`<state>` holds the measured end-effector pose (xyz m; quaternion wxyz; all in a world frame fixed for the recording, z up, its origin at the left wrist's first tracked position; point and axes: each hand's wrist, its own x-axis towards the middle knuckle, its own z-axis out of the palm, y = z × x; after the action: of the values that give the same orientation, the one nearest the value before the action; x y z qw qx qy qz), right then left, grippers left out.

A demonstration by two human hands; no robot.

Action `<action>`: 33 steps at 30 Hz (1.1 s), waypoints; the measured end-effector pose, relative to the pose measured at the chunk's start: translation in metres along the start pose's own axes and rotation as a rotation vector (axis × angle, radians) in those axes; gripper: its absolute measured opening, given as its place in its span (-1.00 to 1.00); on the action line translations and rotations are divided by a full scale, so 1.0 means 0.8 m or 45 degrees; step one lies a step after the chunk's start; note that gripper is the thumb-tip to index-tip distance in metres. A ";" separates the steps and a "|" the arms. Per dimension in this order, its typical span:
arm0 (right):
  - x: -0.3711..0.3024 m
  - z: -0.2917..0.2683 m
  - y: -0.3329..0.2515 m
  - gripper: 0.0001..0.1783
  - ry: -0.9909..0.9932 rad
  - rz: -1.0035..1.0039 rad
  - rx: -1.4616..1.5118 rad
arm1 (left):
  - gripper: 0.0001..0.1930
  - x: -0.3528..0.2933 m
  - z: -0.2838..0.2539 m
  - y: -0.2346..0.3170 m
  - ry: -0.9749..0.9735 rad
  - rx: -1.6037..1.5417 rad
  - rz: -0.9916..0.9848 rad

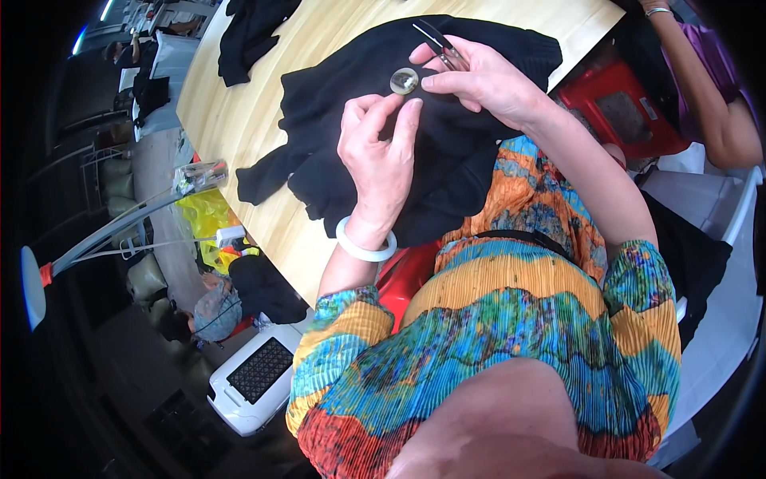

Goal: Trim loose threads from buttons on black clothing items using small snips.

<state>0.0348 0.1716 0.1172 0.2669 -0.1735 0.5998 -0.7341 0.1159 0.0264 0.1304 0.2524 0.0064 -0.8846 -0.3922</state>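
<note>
A black knit garment (343,88) lies spread over the wooden table in front of me. Above it, my left hand (375,152), with a white bangle at its wrist, is closed with thumb and index fingertip at the lower edge of a round, glossy greyish button (404,81). My right hand (487,84) comes in from the right and grips dark thread snips (437,44), their blades pointing up and left, away from the button. The right thumb tip is right beside the button's edge; whether it touches cannot be told.
The pale wooden table (263,104) holds another black garment (246,40) at its far left. A lamp arm (120,227) reaches in from the left. Red stools (622,112) and a white bin with black cloth (730,207) stand at right. Another person's arm (702,88) shows there.
</note>
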 end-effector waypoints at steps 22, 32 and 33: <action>-0.042 -0.011 -0.003 -0.59 0.283 -0.198 -0.527 | -0.91 0.032 -0.009 -0.011 -0.451 -0.894 -0.602; -0.057 0.015 -0.002 -0.73 -0.052 0.227 -0.190 | -0.92 0.035 -0.010 -0.009 -0.526 -1.097 -0.733; -0.055 0.014 0.001 -0.68 0.015 0.205 -0.170 | -0.91 0.034 -0.010 -0.008 -0.529 -1.107 -0.734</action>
<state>0.0764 0.1892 0.1219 0.3094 -0.1378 0.6609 -0.6697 0.0944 0.0108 0.1427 -0.0651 0.0658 -0.6350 -0.7669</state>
